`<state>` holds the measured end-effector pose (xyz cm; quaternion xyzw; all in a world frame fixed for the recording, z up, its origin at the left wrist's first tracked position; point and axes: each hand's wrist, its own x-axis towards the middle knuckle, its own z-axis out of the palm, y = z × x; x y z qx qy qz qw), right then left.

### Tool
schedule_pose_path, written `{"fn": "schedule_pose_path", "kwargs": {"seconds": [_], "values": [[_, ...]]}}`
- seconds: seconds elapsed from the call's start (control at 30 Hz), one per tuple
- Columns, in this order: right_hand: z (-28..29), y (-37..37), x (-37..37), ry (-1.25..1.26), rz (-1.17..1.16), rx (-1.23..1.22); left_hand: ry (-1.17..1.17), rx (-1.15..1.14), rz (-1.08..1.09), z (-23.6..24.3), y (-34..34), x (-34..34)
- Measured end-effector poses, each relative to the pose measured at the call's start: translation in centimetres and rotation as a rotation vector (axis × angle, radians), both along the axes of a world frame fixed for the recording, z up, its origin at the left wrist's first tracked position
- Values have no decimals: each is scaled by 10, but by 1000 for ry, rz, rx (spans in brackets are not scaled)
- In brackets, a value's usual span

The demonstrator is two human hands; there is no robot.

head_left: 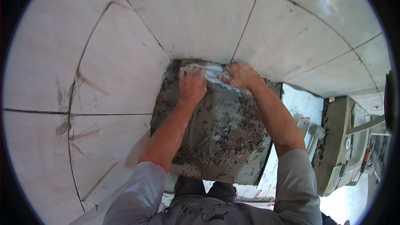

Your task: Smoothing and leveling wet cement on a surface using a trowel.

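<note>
A crumpled bluish-white rag (216,75) lies bunched at the far edge of a rough cement-covered slab (225,121), close to the tiled back wall. My left hand (193,85) is on the rag's left end with its fingers bent over it. At the other end my right hand (242,76) has its fingers closed on the rag, slightly smeared by motion. Both forearms reach out over the slab. Wet grey mortar covers much of the slab, with coarse crumbs toward its middle and right. Whether the rag is cloth or plastic is hard to make out.
Large pale tiles with dark joints form the left wall (112,66) and back wall (200,21). Right of the slab, a mallet (316,132) rests on a white surface (298,100). Beyond stands a cement-faced block (331,137) beside a tray-like basin (359,148).
</note>
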<state>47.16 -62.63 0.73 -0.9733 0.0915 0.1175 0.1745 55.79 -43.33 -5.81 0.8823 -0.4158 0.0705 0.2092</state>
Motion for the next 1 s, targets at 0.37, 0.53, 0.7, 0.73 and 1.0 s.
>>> {"fn": "schedule_pose_path", "kwargs": {"seconds": [0.37,0.53,0.7,0.73,1.0], "values": [[-16,35,17,280,11,213,89,-11,61,-18,52,2],[-19,73,-11,227,64,194,54,82,96,-17,92,-37],[-16,93,-62,256,100,216,93,133,112,-2,120,-102],[-11,92,-75,297,133,202,88,120,92,-3,122,-118],[10,53,-103,226,104,11,84,-55,-92,28,81,-111]]}}
